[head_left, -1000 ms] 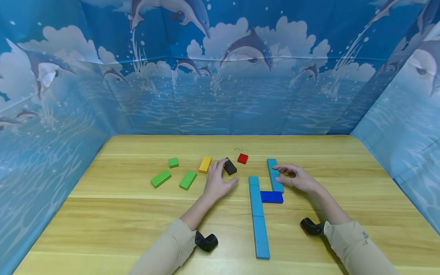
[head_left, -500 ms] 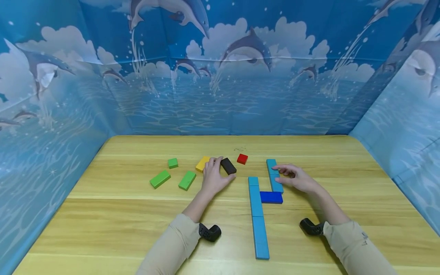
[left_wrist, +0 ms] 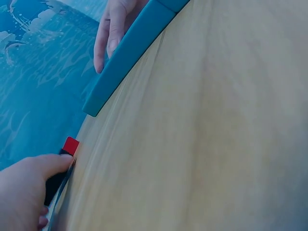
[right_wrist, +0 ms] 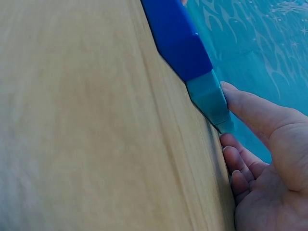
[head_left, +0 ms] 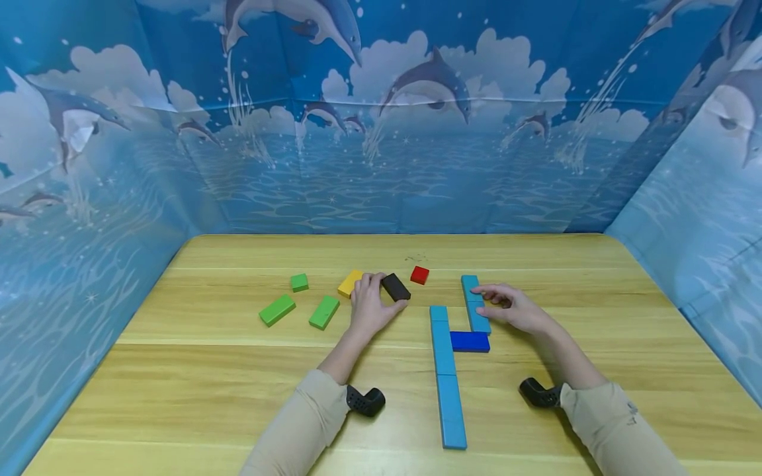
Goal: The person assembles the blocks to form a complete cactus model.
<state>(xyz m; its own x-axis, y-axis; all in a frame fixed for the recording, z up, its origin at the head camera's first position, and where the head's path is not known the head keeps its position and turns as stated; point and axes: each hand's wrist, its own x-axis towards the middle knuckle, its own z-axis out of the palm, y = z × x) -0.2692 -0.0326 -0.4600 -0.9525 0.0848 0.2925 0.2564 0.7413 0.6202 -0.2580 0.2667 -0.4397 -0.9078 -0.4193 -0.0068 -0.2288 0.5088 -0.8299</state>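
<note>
In the head view my left hand (head_left: 374,305) pinches a black block (head_left: 395,287) by its two ends, between the thumb and a finger. A yellow block (head_left: 349,283) lies against the back of its fingers, partly hidden. My right hand (head_left: 516,309) rests loosely beside two light blue blocks set end to end, with its index fingertip by the far light blue block (head_left: 469,285) and its thumb by the near light blue block (head_left: 479,317). The right wrist view shows that thumb along the block's side. A dark blue block (head_left: 470,341) joins this pair to a long light blue row (head_left: 444,357).
Just right of the black block lies a small red block (head_left: 419,275). Several green blocks, such as the nearest green block (head_left: 324,312), are scattered left of my left hand. A dolphin-print curtain (head_left: 381,165) encloses the wooden table (head_left: 208,396).
My left hand has shifted slightly left and closed its thumb and finger on the black block, which moved a little left. The yellow block slid left too. The right hand stayed still.
</note>
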